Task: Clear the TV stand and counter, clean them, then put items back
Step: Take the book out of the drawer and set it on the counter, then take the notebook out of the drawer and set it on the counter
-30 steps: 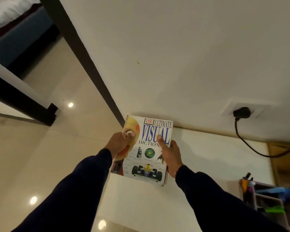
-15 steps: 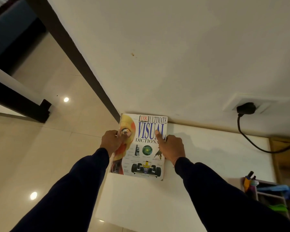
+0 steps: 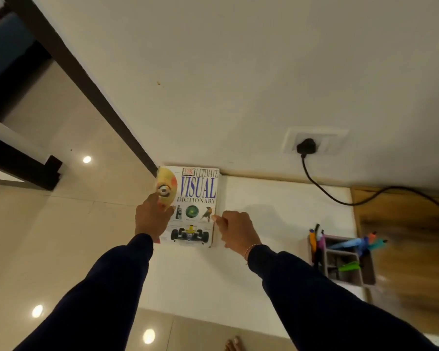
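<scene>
A thick white book (image 3: 197, 196) titled Ultimate Visual Dictionary lies flat in the back left corner of the white counter (image 3: 276, 224), its top edge against the wall. My left hand (image 3: 150, 219) rests on the book's left side with its fingers lying on the cover. My right hand (image 3: 236, 230) is just right of the book, fingers loosely bent, one fingertip touching the right edge. Dark sleeves cover both arms.
A compartmented holder (image 3: 347, 262) with several pens stands at the counter's right end, beside a wooden surface (image 3: 403, 236). A black plug (image 3: 306, 145) sits in a wall socket, its cable running right. Glossy floor tiles lie to the left; a bare foot (image 3: 235, 344) shows below.
The book went from held above the counter to lying flat against the wall. My right hand slid off the cover to the right edge; my left hand shifted lower on the cover.
</scene>
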